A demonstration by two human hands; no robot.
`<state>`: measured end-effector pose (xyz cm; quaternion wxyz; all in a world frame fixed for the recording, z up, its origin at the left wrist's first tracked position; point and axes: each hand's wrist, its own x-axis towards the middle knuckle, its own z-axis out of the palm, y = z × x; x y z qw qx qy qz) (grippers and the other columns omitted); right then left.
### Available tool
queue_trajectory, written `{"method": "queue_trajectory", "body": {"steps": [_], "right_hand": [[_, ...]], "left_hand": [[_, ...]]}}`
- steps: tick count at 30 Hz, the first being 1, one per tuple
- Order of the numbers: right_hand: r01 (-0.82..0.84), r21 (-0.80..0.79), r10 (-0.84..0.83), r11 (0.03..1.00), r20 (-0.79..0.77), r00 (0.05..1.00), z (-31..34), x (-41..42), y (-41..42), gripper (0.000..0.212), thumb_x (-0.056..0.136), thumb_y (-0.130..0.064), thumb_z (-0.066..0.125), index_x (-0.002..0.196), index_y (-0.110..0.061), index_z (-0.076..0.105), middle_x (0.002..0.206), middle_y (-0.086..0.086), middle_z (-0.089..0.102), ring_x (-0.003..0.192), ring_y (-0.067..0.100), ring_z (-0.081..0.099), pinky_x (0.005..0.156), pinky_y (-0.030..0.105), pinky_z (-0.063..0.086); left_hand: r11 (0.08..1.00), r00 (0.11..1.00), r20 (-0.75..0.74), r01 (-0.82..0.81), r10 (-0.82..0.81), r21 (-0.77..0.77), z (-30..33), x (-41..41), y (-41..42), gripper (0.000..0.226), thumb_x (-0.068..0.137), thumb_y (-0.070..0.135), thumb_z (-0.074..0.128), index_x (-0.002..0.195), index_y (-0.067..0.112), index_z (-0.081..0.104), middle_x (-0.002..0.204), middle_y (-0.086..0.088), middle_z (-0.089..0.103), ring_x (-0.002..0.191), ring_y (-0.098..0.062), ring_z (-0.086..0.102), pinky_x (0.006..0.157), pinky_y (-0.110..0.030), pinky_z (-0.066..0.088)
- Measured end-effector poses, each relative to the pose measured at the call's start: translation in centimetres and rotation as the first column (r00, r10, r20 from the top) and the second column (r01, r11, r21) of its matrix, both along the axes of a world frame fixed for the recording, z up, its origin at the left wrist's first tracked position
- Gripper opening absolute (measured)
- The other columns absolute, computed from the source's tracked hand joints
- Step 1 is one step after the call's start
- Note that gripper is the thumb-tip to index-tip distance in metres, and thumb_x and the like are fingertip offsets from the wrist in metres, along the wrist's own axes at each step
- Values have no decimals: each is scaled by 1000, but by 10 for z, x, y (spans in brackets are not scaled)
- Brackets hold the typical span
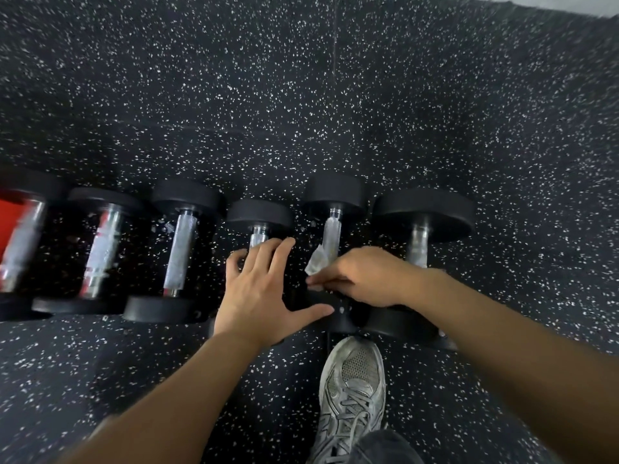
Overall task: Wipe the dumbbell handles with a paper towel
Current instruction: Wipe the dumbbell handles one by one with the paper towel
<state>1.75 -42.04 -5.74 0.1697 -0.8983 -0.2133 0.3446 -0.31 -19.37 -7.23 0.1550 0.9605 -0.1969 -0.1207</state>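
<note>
Several black dumbbells with knurled silver handles lie in a row on the speckled floor. My right hand (360, 277) grips a crumpled white paper towel (317, 261) at the near end of one dumbbell handle (331, 234). My left hand (263, 291) is spread open with straight fingers over the neighbouring dumbbell (259, 216), covering most of its handle and its near weight. Right of my right hand lies a larger dumbbell (423, 214), its handle partly hidden by my wrist.
More dumbbells (179, 252) stretch to the left, the farthest beside something red (8, 226). My grey sneaker (351, 393) stands on the black speckled rubber floor (301, 95) just below the right-hand dumbbells. A pale strip shows at the top right corner.
</note>
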Motion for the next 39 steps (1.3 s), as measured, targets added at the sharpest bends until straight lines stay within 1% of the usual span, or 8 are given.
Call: {"method": "queue_trajectory", "body": {"steps": [7,10,15,19,24,31,34,39], "right_hand": [[329,93,-334,940,458,824,-16,17,-17,44,103,-53,32,139,-43,55,132,-11,66,103,18,70,78,35,56],[376,199,-425,905,390,817,-20,12,-15,36,103,-46,44,131,-36,65,113,-14,69,95,12,68,79,37,57],[537,275,-528,798,-113,842,-2,11,-14,17,99,-29,60,107,-32,75,84,-19,72,78,-6,65,77,17,48],[442,118,-455,889,141,879,-9,12,-14,23,90,-35,66,107,-33,51,79,-4,71,54,5,56,58,32,47],[428,276,-500,861,300,812,-17,7,-12,29,88,-40,75,107,-29,57,86,-7,65,70,14,61,66,42,53],[398,203,-440,895,237,866,-11,-2,-16,57,96,-67,32,120,-34,72,116,-17,58,85,4,62,79,33,54],[381,159,-410,911,263,873,-11,-5,-19,45,101,-57,37,131,-39,65,126,-9,62,101,12,65,86,36,54],[412,320,-504,853,298,811,-15,-2,-20,37,96,-20,67,131,-30,66,106,-5,74,98,14,69,89,31,55]], "left_hand": [[1000,1000,-9,-6,6,11,1,-1,1,120,69,103,32,156,20,32,151,1,45,141,-20,40,120,-54,25],[1000,1000,-11,-4,4,4,1,0,1,119,69,103,31,155,20,33,151,1,45,140,-20,40,119,-54,25],[1000,1000,-2,1,-1,-12,-1,0,1,119,70,103,31,154,19,35,148,-1,48,138,-21,42,118,-52,26],[1000,1000,3,-1,1,-17,0,0,2,117,71,102,34,154,20,35,148,0,47,137,-20,42,119,-51,25],[1000,1000,3,-3,3,-20,0,0,1,117,70,102,33,152,18,38,145,0,50,135,-21,45,117,-52,28],[1000,1000,5,-4,4,-6,0,-1,0,116,71,102,35,151,18,38,145,0,51,135,-21,46,117,-53,29],[1000,1000,-1,-11,11,4,-1,-1,-1,116,71,102,36,152,18,38,145,0,51,136,-21,46,117,-52,30],[1000,1000,6,-4,4,8,-1,-2,0,115,72,101,36,151,18,39,144,0,52,135,-20,47,117,-52,30]]}}
